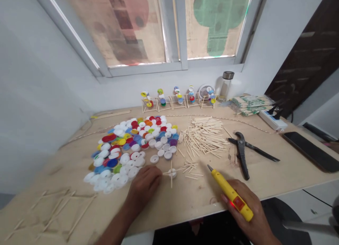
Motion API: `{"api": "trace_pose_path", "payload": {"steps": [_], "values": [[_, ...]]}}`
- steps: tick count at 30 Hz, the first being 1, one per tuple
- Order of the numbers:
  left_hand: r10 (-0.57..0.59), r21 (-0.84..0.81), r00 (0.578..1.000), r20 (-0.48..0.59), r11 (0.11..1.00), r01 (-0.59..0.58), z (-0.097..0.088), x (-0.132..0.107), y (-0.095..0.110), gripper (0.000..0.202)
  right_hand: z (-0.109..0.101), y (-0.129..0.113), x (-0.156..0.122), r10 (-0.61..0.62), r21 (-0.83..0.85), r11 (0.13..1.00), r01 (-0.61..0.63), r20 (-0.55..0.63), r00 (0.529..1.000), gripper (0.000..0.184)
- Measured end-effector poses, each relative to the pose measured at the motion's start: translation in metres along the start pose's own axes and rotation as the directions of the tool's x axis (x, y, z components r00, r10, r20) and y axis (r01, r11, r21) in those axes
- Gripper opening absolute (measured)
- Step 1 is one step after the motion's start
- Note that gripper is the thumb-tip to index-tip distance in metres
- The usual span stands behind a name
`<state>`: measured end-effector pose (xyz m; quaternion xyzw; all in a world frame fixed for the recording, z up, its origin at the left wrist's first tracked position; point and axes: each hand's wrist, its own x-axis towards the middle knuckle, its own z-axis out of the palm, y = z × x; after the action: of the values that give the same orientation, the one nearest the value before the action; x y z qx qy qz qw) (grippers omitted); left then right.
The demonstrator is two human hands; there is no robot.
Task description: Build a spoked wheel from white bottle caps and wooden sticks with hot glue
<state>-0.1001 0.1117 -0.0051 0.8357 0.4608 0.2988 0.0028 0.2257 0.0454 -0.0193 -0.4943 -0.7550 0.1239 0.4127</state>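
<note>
My left hand (145,187) rests on the wooden table (185,202), fingers curled, beside a white bottle cap with wooden sticks stuck through it in a cross (171,173). Whether its fingertips pinch a stick is hidden. My right hand (247,211) is wrapped round a yellow pen-shaped glue tool (230,192) with a red switch, its tip pointing up-left toward the cap. A big heap of coloured and white bottle caps (132,149) lies just beyond my left hand. A pile of short wooden sticks (202,135) sits behind the cap.
Black cutting pliers (242,149) lie right of the sticks. A row of small stick-and-cap models (177,98) stands by the wall, with a glass bottle (226,85), packs of chopsticks (251,104), a power strip (272,119) and a phone (308,149). Long sticks (58,209) lie at the left.
</note>
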Motion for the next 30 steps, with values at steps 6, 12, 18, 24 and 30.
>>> {"api": "trace_pose_path", "payload": {"steps": [6, 12, 18, 24, 30], "values": [[0.079, 0.063, 0.996, -0.028, 0.995, -0.077, 0.002, 0.011, -0.012, 0.016, -0.006, -0.003, 0.003, -0.008, 0.001, 1.000, 0.008, -0.024, 1.000, 0.021], [0.091, 0.036, 0.990, -0.108, 0.996, -0.087, -0.008, 0.008, 0.005, 0.010, -0.006, 0.001, 0.000, 0.014, -0.012, 1.000, -0.015, -0.038, 0.999, 0.021], [0.027, -0.030, 0.996, -0.084, 0.999, -0.030, 0.004, 0.023, 0.053, 0.014, -0.005, -0.001, 0.004, 0.009, -0.021, 1.000, -0.011, -0.054, 0.998, 0.019], [-0.043, -0.028, 0.999, 0.014, 0.999, 0.043, 0.037, 0.037, 0.079, 0.016, -0.002, -0.003, 0.010, 0.026, -0.023, 0.999, -0.027, -0.043, 0.999, 0.015], [-0.064, 0.025, 0.990, -0.126, 0.997, 0.068, 0.050, 0.033, 0.071, 0.018, 0.002, -0.009, 0.022, 0.030, 0.005, 1.000, -0.030, 0.009, 1.000, 0.013]]}}
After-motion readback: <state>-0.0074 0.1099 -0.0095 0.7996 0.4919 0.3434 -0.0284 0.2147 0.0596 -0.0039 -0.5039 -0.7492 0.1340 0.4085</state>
